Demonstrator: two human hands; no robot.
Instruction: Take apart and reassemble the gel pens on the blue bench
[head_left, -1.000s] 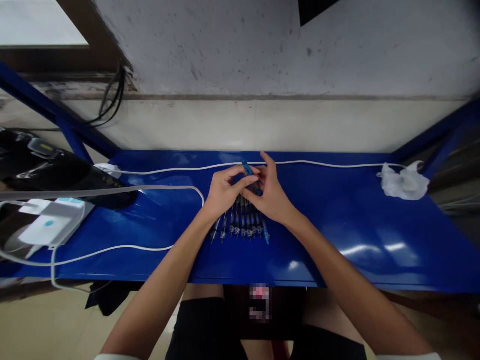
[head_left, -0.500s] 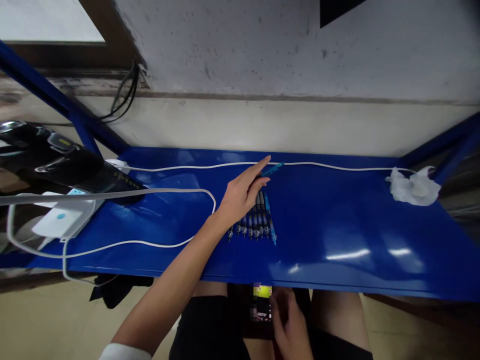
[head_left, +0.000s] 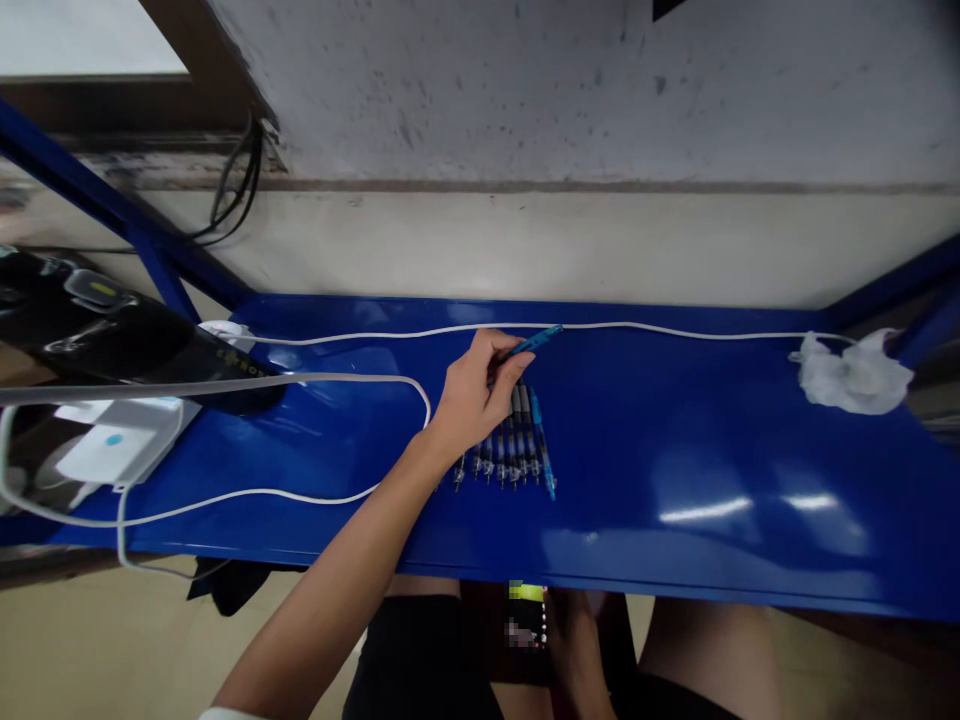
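Observation:
My left hand (head_left: 480, 385) is closed in a pinch on a light-blue pen (head_left: 541, 340), above the blue shelf top. Just below the hand, a row of several pens (head_left: 514, 450) lies side by side, with clear sleeves over their barrels and their upper ends partly hidden by the hand. Another light-blue pen (head_left: 543, 445) lies slightly tilted at the row's right end. Below the shelf's front edge, my right hand (head_left: 576, 640) grips the right side of a lit phone (head_left: 527, 615) over my lap; its fingers are dark and partly hidden.
A white cable (head_left: 360, 337) runs along the back of the blue shelf (head_left: 675, 420), and another loops at left. A black cylindrical object (head_left: 135, 320) leans near a white power strip (head_left: 120, 445). Crumpled white plastic (head_left: 855, 375) lies at right, and a wall stands behind.
The fingers of my left hand have gone from stretched out to curled around the blue pen. My right hand stays beside the phone, and the view has shifted slightly.

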